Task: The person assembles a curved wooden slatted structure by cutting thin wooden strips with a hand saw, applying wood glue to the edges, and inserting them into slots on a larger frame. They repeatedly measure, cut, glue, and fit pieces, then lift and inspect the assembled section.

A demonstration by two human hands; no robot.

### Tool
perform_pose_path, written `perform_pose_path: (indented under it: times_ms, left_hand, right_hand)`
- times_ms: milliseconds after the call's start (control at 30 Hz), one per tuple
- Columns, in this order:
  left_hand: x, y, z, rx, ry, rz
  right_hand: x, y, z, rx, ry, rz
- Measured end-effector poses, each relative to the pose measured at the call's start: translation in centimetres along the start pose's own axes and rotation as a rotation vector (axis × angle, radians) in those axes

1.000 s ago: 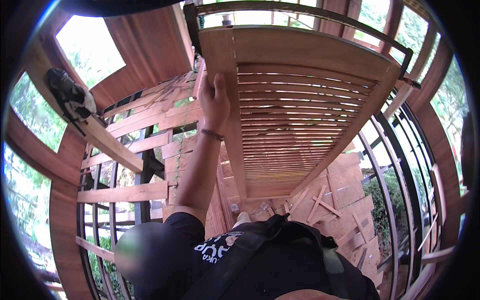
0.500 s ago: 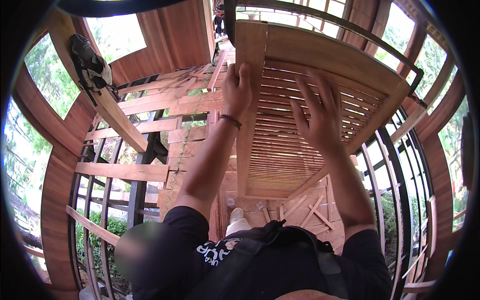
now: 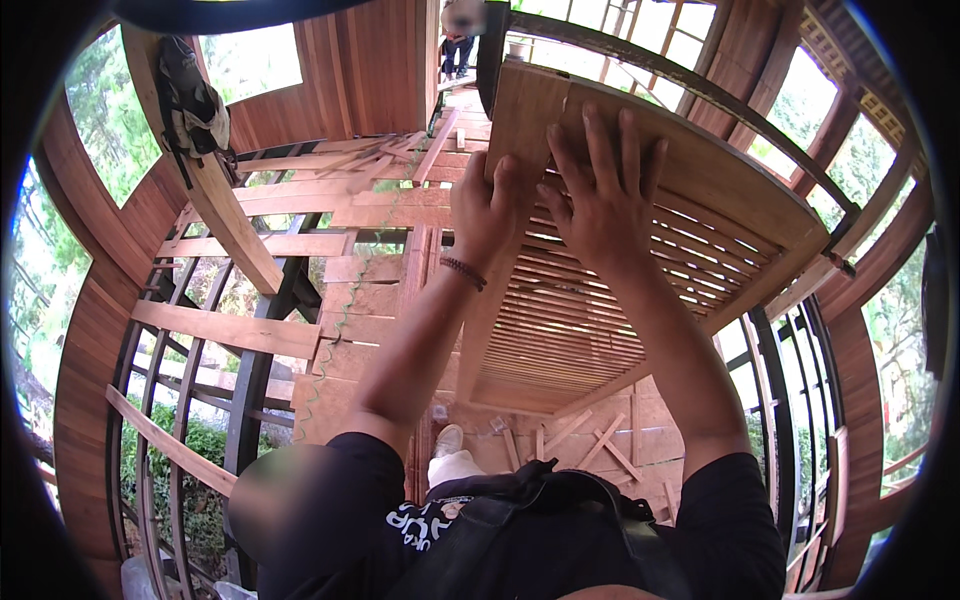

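Note:
A wooden louvred shutter panel, with a broad frame and many thin slats, stands tilted in front of me. My left hand is closed around its left stile near the upper corner, the thumb lying on the face I see. What its fingers do behind the stile is hidden. Flat against the top rail and uppermost slats lies my right hand, fingers spread and pointing up. A dark metal bar runs just beyond the panel's top edge and bends down at the right corner.
Loose wood offcuts lie on the plank floor by my foot. Gaps between dark metal joists open at left. A bag hangs on a slanted wooden post. Another person stands far off.
My right hand has moved up and left from the slats to the top rail. My left hand keeps its hold on the stile. The view has shifted slightly.

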State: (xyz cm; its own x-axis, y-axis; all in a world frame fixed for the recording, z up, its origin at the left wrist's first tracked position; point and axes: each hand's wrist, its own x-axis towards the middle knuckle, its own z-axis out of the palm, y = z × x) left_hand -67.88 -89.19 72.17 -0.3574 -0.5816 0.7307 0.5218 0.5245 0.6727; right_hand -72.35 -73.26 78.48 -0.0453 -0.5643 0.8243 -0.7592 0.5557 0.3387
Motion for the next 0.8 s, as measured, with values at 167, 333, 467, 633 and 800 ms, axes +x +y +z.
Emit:
perform_pose_path:
  times_ms: [167, 333, 467, 633, 800]
  left_hand:
    - [-0.7, 0.7, 0.7, 0.054, 0.026, -0.005]
    - [-0.6, 1.0, 0.1, -0.027, -0.008, -0.052]
    - [-0.8, 1.5, 0.4, 0.004, -0.003, -0.087]
    - [-0.7, 0.1, 0.2, 0.108, -0.014, -0.077]
    - [-0.6, -0.6, 0.4, 0.135, -0.008, -0.06]
  right_hand:
    - [2.4, 0.1, -0.8, -0.001, 0.051, 0.001]
    - [-0.5, 0.7, -0.6, -0.003, -0.007, -0.014]
    - [-0.1, 1.1, -1.3, -0.007, 0.006, -0.076]
    - [0.0, 1.8, -1.0, -0.033, 0.003, -0.16]
    - [0.3, 1.0, -1.1, -0.021, -0.04, -0.103]
